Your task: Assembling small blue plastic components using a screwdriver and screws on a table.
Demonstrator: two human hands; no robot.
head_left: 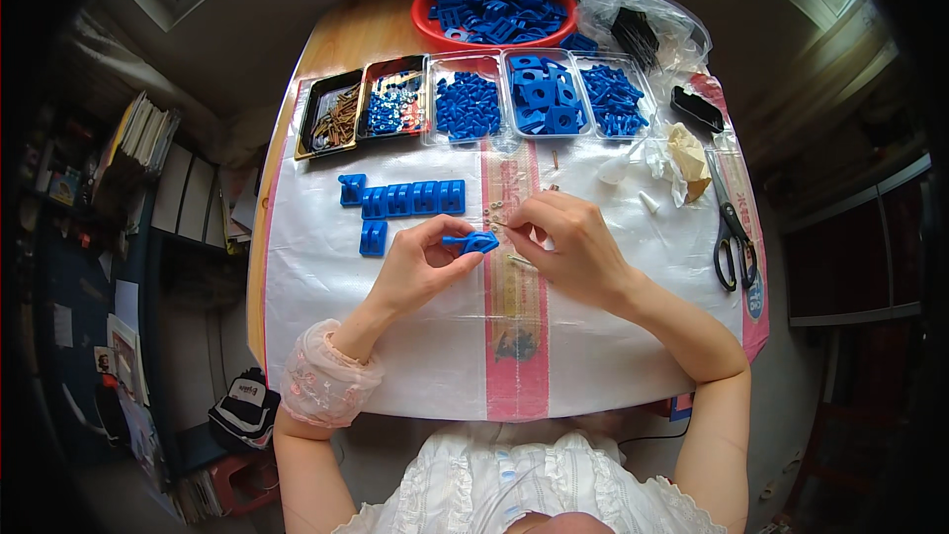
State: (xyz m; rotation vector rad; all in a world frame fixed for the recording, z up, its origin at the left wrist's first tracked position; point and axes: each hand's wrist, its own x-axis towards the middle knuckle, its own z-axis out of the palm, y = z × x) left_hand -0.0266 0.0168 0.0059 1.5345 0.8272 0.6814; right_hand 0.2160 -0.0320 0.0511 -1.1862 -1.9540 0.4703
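Over the middle of the table, my left hand (423,262) is closed round a blue plastic part (478,242), pinching it between thumb and fingers. My right hand (573,245) is just to its right, thumb and forefinger pressed together in a pinch. Whatever lies between those fingertips is too small to make out. Several small metal nuts (493,208) are scattered on the cover beside the right fingertips, and a thin screw (520,259) lies below them. Left of my hands, several blue blocks (413,199) are lined up in a row, with a single blue block (373,238) under it.
Clear trays of blue parts (542,133) stand across the back, beside a black tray of long screws (334,117) and one of nuts (393,99). Behind them is a red basin (423,24) of blue parts. Black scissors (729,235) and crumpled paper (688,164) lie at right.
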